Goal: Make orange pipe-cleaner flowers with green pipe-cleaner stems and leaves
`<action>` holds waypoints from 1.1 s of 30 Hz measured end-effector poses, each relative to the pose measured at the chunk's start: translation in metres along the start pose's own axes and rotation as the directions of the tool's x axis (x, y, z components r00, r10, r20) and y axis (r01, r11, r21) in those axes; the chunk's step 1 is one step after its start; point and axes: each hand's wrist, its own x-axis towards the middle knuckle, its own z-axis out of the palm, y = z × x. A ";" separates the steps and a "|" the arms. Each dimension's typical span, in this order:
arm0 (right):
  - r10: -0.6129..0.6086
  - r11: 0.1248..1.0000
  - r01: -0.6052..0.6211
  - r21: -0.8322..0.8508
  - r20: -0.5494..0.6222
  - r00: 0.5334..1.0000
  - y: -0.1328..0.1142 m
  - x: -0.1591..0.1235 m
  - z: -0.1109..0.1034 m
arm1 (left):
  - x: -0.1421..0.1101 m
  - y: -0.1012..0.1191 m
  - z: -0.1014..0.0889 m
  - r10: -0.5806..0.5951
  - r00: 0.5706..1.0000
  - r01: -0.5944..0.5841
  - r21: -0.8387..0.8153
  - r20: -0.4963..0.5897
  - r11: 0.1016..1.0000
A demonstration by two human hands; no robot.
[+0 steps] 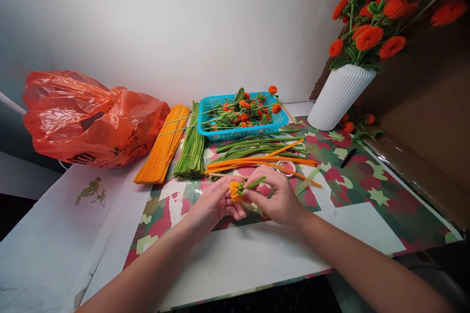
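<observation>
A small orange-yellow flower of fuzzy pipe cleaner point(236, 191) with a green base and a short green strip is held up between my hands. My right hand point(278, 195) pinches its green base between thumb and fingers. From the left, my left hand point(215, 204) cups the flower head, thumb against its edge and fingers curled beneath. Just beyond my hands lie loose orange pipe cleaners point(257, 161), loose green pipe cleaners point(260, 146) and a white ring, likely a tape roll point(286, 168).
A blue basket point(240, 132) with orange flowers stands behind, beside green point(191, 151) and orange bundles point(163, 146). An orange plastic bag point(91, 122) sits left. At right, a white vase point(340, 98) holds tall flowers; a black pen-like object point(348, 158) lies before it.
</observation>
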 end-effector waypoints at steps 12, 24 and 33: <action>-0.013 1.000 0.012 -0.024 -0.049 0.999 0.002 0.000 -0.001 | 0.000 0.003 -0.001 0.077 0.996 -0.070 0.125 -0.049 0.990; -0.165 0.978 0.176 -0.114 0.099 0.981 0.008 0.000 -0.007 | -0.002 0.004 -0.002 -0.164 0.985 0.164 0.003 0.050 0.986; -0.097 0.970 0.085 -0.229 -0.042 0.994 0.002 -0.002 0.001 | -0.006 0.002 0.004 0.311 0.949 -0.286 0.283 -0.050 0.916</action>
